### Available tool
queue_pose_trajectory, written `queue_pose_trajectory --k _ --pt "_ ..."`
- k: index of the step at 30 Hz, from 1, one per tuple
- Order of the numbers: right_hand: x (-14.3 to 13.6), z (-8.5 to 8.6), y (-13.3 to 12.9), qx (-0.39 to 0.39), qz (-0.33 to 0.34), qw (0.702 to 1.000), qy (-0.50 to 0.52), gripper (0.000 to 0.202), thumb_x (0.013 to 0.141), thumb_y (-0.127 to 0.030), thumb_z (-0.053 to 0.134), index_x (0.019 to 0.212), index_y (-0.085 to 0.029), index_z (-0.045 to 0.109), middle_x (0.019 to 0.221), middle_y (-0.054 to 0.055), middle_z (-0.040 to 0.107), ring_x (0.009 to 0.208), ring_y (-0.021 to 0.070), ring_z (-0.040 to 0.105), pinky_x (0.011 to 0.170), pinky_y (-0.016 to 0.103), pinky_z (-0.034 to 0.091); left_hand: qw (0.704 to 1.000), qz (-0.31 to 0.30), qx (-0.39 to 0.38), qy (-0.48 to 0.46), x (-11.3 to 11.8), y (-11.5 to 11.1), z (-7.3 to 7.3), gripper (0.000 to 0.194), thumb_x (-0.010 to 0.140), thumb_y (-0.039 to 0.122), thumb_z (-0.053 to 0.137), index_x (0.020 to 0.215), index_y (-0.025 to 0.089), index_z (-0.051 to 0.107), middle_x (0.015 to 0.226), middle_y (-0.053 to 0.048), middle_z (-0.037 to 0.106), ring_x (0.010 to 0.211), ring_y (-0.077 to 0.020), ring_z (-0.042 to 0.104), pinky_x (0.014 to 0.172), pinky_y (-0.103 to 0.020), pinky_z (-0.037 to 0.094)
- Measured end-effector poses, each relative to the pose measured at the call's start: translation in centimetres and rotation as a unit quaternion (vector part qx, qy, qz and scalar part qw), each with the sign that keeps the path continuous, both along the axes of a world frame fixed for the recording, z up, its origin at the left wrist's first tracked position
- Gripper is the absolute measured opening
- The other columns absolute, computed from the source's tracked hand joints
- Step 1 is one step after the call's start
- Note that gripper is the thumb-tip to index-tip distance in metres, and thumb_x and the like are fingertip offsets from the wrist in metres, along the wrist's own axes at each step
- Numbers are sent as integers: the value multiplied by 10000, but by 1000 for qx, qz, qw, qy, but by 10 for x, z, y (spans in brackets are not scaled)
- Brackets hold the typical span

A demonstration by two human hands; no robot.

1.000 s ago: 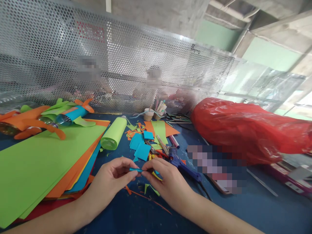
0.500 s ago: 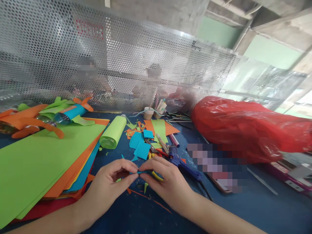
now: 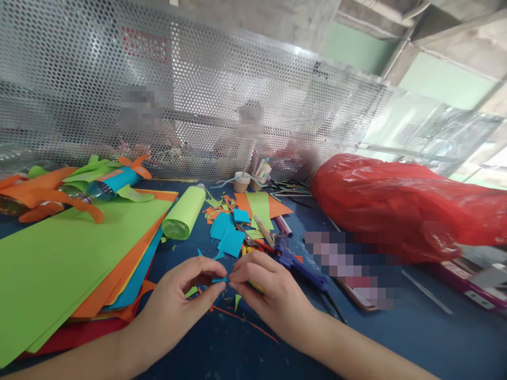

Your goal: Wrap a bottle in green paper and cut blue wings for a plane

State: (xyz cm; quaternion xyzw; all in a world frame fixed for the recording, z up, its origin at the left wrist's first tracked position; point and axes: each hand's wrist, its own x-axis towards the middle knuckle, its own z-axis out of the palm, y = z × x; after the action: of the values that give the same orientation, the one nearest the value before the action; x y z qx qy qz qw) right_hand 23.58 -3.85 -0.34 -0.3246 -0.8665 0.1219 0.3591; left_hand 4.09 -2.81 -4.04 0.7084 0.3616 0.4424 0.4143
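Left hand point(image 3: 186, 287) pinches a blue slip point(image 3: 219, 280) at lower centre, likely to steady it; grip of right hand point(image 3: 271, 287) unclear

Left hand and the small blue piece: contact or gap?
Touching. The head view shows the left hand pinching the small blue piece between thumb and forefinger, with no gap visible at the thumb.

No lettering can be read, the red marks point(image 3: 144, 45) at the perforated metal screen point(image 3: 214, 74) being too unclear.
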Motion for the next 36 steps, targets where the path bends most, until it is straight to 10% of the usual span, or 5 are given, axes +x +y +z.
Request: queue_pose_trajectory --k 10,19,36 --pt "3 -4 0 21 -109 994 1 193 866 -301 668 734 -199 572 703 3 620 666 154 602 612 247 465 999 15 43 14 0 -1 2 86 900 235 552 883 276 625 863 43 620 807 -116 602 734 -199 485" --pt "5 1 6 2 -93 996 6 112 854 -80 626 847 -192 623 817 18 682 775 154 644 723 235 490 995 73 -41 -48 1 4 2 46 839 289 612 877 263 617 862 36 628 785 -126 616 714 -208 505" --pt "4 2 7 -20 -92 995 20 96 864 -132 573 826 -214 605 810 21 675 758 164 641 711 274 518 987 63 -120 -91 0 6 3 116 781 315 680 867 238 681 786 15 687 721 -144 639 663 -239 526"
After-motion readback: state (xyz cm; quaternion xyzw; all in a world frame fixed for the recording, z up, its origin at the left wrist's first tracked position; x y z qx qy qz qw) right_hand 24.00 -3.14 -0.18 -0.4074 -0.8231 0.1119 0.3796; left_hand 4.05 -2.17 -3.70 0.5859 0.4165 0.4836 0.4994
